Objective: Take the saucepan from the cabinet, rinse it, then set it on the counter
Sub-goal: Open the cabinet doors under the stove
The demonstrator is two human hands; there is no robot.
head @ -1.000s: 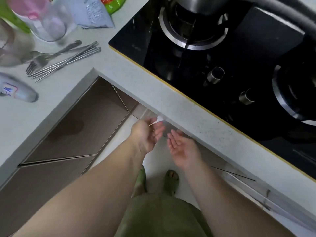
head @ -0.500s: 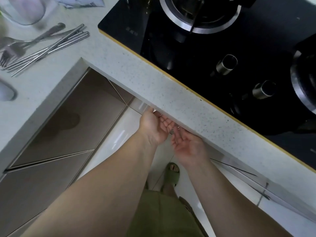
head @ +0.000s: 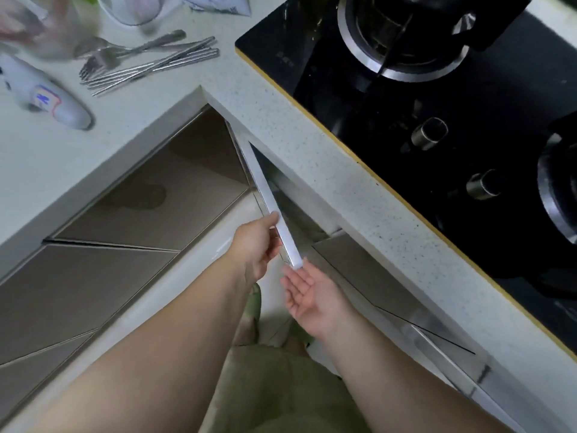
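A cabinet door under the white speckled counter stands partly swung out, seen edge-on as a pale strip. My left hand grips that top edge near its free end, fingers curled behind it. Just below the door's corner, my right hand is palm up with fingers spread, holding nothing. The gap behind the door is dark, and no saucepan shows in it.
A black glass gas hob with two knobs fills the counter at right. Forks and chopsticks, a white bottle and a clear container lie at upper left. Brown cabinet fronts run along the left; my feet in green slippers are below.
Both hands were reaching under the counter's edge. The cabinet door has since swung outward with my left hand on its edge, and my right hand has dropped back, open.
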